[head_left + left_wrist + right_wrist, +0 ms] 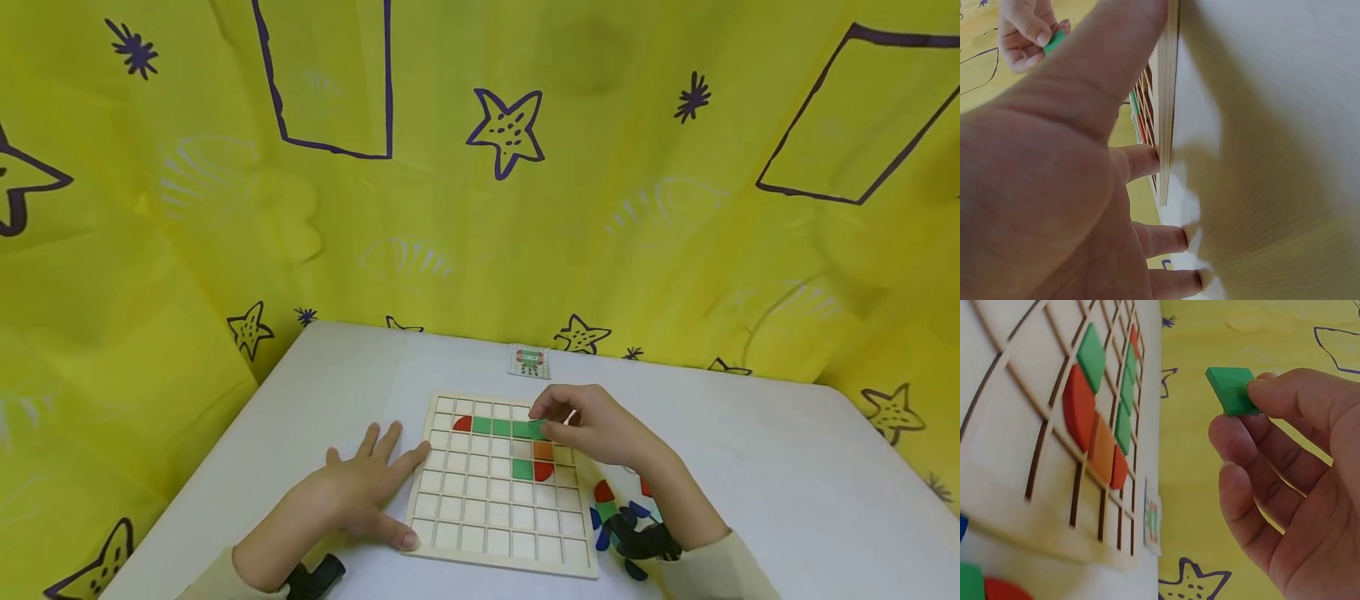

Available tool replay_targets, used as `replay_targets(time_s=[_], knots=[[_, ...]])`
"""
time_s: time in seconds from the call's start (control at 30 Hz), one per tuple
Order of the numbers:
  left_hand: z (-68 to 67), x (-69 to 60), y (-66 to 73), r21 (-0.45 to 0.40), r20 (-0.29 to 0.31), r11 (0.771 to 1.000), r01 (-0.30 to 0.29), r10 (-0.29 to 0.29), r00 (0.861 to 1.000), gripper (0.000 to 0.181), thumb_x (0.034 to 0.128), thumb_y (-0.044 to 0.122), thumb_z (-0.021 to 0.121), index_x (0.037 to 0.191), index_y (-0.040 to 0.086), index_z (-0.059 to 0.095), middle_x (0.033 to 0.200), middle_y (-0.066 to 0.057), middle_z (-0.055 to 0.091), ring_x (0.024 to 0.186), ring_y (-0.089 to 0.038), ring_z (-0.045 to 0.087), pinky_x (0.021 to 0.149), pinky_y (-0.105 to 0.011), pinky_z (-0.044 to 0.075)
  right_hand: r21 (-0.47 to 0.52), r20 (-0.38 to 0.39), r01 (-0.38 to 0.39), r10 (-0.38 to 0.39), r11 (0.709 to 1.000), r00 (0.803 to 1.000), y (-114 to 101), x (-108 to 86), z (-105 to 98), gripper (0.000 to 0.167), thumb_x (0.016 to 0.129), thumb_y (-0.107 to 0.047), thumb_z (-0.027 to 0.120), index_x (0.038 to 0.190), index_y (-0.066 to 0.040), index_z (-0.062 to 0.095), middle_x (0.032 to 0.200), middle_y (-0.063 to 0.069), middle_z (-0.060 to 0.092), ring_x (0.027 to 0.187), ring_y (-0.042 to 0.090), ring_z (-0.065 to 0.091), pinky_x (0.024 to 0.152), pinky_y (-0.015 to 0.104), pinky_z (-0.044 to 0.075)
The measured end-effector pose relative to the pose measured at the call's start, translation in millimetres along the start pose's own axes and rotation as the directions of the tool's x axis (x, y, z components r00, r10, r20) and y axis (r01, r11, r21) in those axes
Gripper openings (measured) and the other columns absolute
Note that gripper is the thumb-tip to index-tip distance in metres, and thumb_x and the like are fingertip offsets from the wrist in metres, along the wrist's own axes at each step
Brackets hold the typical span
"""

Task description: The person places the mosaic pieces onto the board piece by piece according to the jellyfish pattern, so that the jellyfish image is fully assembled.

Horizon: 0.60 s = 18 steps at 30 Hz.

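Between thumb and fingers, my right hand (pixel 600 427) pinches a green square tile (pixel 1230 389), held just above the upper right part of a wooden grid board (pixel 472 510). My left hand (pixel 356 493) lies with its fingers spread at the board's left side. Its thumb and a finger touch the board's edge, while other fingertips rest on the table. Set in the grid are a row of green squares (pixel 501 427) with a red rounded piece (pixel 462 423) at its left end, an orange square (pixel 542 451), another red rounded piece (pixel 543 472) and a green square (pixel 522 469) beside it.
A small picture card (pixel 529 360) lies on the white table behind the board. Loose red, green and blue pieces (pixel 604 492) are heaped right of the board, partly hidden by the right wrist's black camera (pixel 643 540). A yellow patterned curtain (pixel 450 208) closes off the back.
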State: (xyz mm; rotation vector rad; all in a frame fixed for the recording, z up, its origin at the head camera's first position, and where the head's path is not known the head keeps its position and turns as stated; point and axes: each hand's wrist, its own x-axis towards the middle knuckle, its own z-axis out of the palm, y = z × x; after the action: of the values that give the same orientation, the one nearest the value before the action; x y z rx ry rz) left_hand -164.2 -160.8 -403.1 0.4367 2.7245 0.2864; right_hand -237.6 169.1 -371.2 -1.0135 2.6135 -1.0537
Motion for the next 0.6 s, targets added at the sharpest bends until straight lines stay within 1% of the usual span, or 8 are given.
replay_targets(time_s=[0.1, 0.2, 0.3, 0.37, 0.47, 0.6], knots=[[0.0, 1.3, 1.2, 0.003, 0.007, 1.000, -0.003, 0.003, 1.000, 0.118, 0.0614, 0.071, 0.077, 0.158, 0.026, 0.028, 0.165, -0.023, 0.013, 0.149, -0.052, 0.007, 0.094, -0.088, 0.015, -0.005, -0.012, 0.016, -0.016, 1.000, 1.000, -5, 3.8, -1, 0.012, 0.094, -0.010, 0.067, 0.106, -0.013, 0.068, 0.097, 0.004, 0.071, 0.085, 0.013, 0.061, 0.075, 0.031, 0.055], [-0.2, 1.2, 2.2, 0.005, 0.008, 1.000, -0.003, 0.003, 1.000, 0.118, 0.0611, 0.072, 0.077, 0.158, 0.026, 0.028, 0.165, -0.023, 0.012, 0.149, -0.052, 0.007, 0.094, -0.088, 0.015, -0.015, -0.041, 0.036, -0.037, 0.999, 0.998, -10, 7.1, -4, 0.012, 0.094, -0.010, 0.067, 0.104, -0.018, 0.068, 0.095, 0.002, 0.071, 0.084, 0.012, 0.062, 0.074, 0.032, 0.055], [-0.3, 0.6, 2.1, 0.001, 0.008, 1.000, -0.006, 0.006, 1.000, 0.117, 0.0617, 0.072, 0.077, 0.158, 0.026, 0.028, 0.165, -0.023, 0.012, 0.149, -0.052, 0.007, 0.094, -0.088, 0.015, 0.006, -0.067, 0.049, -0.049, 0.999, 0.997, -14, 8.7, -5, 0.011, 0.094, -0.011, 0.068, 0.102, -0.018, 0.068, 0.094, 0.001, 0.071, 0.083, 0.013, 0.062, 0.073, 0.034, 0.055], [-0.4, 0.5, 1.6, 0.003, 0.006, 1.000, -0.008, 0.008, 1.000, 0.117, 0.0623, 0.072, 0.076, 0.158, 0.026, 0.027, 0.165, -0.023, 0.012, 0.149, -0.052, 0.007, 0.094, -0.088, 0.015, 0.026, -0.059, 0.060, -0.059, 0.998, 0.997, -14, 9.8, -4, 0.010, 0.094, -0.010, 0.067, 0.102, -0.016, 0.069, 0.094, 0.002, 0.071, 0.083, 0.014, 0.063, 0.072, 0.034, 0.055], [-0.7, 0.3, 0.6, 0.005, 0.006, 1.000, -0.010, 0.009, 1.000, 0.117, 0.0625, 0.071, 0.077, 0.158, 0.026, 0.027, 0.165, -0.024, 0.011, 0.149, -0.052, 0.007, 0.094, -0.088, 0.015, 0.059, -0.022, 0.067, -0.066, 0.996, 0.998, -12, 12.2, 1, 0.010, 0.094, -0.009, 0.067, 0.103, -0.013, 0.069, 0.094, 0.004, 0.071, 0.083, 0.014, 0.062, 0.072, 0.032, 0.055], [-1.7, -0.1, 0.7, 0.007, 0.005, 1.000, -0.015, 0.015, 1.000, 0.117, 0.0624, 0.071, 0.077, 0.158, 0.025, 0.027, 0.164, -0.025, 0.012, 0.149, -0.053, 0.007, 0.093, -0.088, 0.016, 0.073, 0.008, 0.064, -0.065, 0.995, 0.998, -9, 15.7, 9, 0.011, 0.094, -0.008, 0.066, 0.103, -0.012, 0.070, 0.092, 0.002, 0.070, 0.082, 0.014, 0.061, 0.072, 0.032, 0.054]])
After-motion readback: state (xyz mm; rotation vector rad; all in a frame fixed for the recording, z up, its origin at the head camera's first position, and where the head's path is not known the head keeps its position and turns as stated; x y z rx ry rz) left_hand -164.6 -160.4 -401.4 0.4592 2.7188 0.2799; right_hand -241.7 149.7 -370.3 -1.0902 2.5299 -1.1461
